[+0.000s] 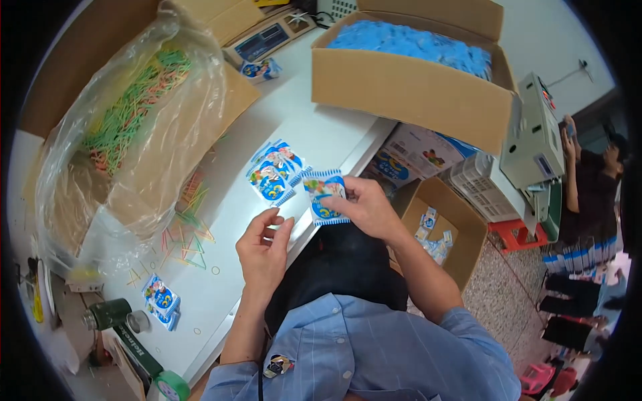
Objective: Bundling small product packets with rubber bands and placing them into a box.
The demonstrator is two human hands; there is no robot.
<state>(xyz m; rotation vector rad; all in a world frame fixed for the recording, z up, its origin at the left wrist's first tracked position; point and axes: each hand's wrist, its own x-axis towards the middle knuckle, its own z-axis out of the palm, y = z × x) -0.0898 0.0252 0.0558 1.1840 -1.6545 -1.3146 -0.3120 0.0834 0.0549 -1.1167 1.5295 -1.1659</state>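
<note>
White and smooth, the table (307, 87) crosses the head view from twelve o'clock down to seven. Between nine and ten o'clock lies a clear plastic bag (204, 113) with thin green and pink strands (137, 110); some loose strands are scattered beside it. At one o'clock stands an open carton (401, 97) full of blue packets (414, 47). A floor carton (461, 264), between three and four o'clock, has small packets (428, 220) inside. Speckled floor (495, 301) shows at four o'clock, and a co-worker (588, 180) is far off at three.

Near the centre, the right hand (366, 208) pinches one blue-and-white packet (325, 184), its thumb pressed on the front. The left hand (264, 246), at seven o'clock from this packet, has its fingers loosely bent and the thumb apart; I see nothing in it. More packets (274, 174) lie overlapping at ten o'clock; whether the raised one touches them, I cannot tell.

The right fingertips are hidden behind the packet. The strands' bag is cloudy with folds, so its bottom is hard to make out. People at the right rim are small, blurred and partly cut off by the dark border.
</note>
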